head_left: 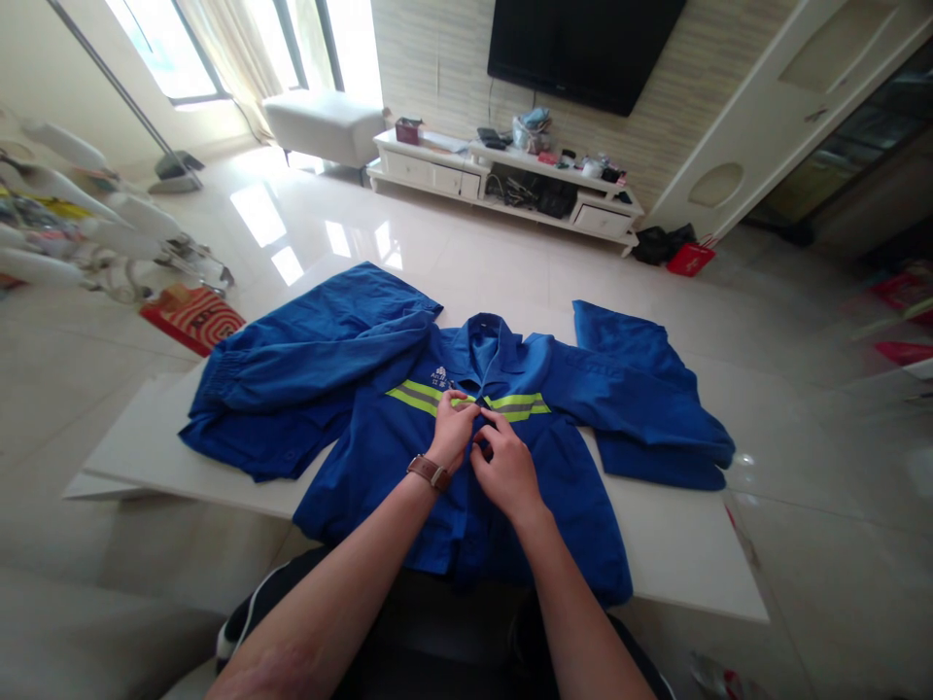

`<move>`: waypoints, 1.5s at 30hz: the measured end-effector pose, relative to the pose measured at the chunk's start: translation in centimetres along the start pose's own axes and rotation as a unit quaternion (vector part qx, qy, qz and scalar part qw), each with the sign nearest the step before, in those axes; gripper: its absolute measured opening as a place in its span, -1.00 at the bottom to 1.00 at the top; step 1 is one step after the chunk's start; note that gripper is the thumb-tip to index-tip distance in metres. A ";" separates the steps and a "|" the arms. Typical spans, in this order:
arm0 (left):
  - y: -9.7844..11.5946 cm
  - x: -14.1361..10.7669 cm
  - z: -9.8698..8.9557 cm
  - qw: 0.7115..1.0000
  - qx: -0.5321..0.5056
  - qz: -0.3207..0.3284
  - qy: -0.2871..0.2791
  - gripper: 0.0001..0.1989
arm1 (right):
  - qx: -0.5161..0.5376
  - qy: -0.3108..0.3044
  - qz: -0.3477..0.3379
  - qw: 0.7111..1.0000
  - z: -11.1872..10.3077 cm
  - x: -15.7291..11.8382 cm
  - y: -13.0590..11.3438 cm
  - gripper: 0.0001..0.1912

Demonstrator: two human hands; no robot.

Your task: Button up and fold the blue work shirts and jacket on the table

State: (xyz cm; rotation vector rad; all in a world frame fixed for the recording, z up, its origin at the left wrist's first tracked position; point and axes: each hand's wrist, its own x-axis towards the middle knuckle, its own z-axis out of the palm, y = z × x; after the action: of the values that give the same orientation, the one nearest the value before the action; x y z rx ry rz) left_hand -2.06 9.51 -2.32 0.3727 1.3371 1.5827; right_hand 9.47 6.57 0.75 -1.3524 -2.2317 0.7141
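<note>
A blue work jacket lies front up, collar away from me, with a yellow-and-grey reflective band across its chest and a white logo on one side. My left hand, below a brown wrist strap, pinches the jacket's front edge at the band. Close beside it, my right hand has thumb and forefinger closed on the same front opening. The fingertips of both hands almost meet there. Whether a button is between them is too small to make out.
The jacket rests on a white table. More folded blue clothing lies under its sleeves, at left and right. A red patterned box stands beyond the table's left side. A low white TV cabinet lines the far wall.
</note>
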 end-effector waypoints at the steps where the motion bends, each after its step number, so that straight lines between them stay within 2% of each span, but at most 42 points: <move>1: 0.0 0.0 0.0 1.000 -0.012 -0.007 -0.010 -0.62 | 0.001 0.001 0.001 1.000 0.0 0.0 0.0 -0.87; 5: 0.1 0.0 0.1 0.998 -0.049 -0.021 -0.029 -0.62 | 0.007 0.001 0.002 1.000 -0.2 0.0 0.1 -0.88; 11: -0.2 0.1 0.1 0.999 -0.053 -0.013 0.002 -0.60 | 0.019 0.010 -0.001 1.000 -0.1 0.1 0.1 -0.88; 17: -0.1 0.2 -0.1 0.999 -0.039 -0.011 -0.009 -0.49 | 0.025 0.015 0.001 1.000 0.0 0.0 0.1 -0.88; 20: 0.0 0.0 -0.1 0.999 -0.036 -0.013 -0.018 -0.53 | 0.021 0.014 0.005 1.000 0.0 0.0 0.2 -0.89; 25: 0.2 -0.1 -0.1 0.998 -0.010 -0.058 -0.006 -0.57 | 0.012 0.012 0.011 1.000 0.0 -0.1 0.2 -0.89; 40: 0.5 -0.1 0.4 0.997 -0.040 -0.068 0.005 -0.56 | 0.025 0.024 0.002 0.999 0.2 -0.2 -0.1 -0.87; 45: 0.3 -0.2 0.4 0.999 -0.022 -0.035 -0.005 -0.59 | 0.031 0.024 0.005 0.999 0.3 -0.2 -0.1 -0.85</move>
State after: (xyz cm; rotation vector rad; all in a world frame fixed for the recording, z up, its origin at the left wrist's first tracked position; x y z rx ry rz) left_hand -1.82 9.62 -1.88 0.3038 1.2921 1.5484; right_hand 9.30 6.33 0.59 -1.3380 -2.1492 0.7413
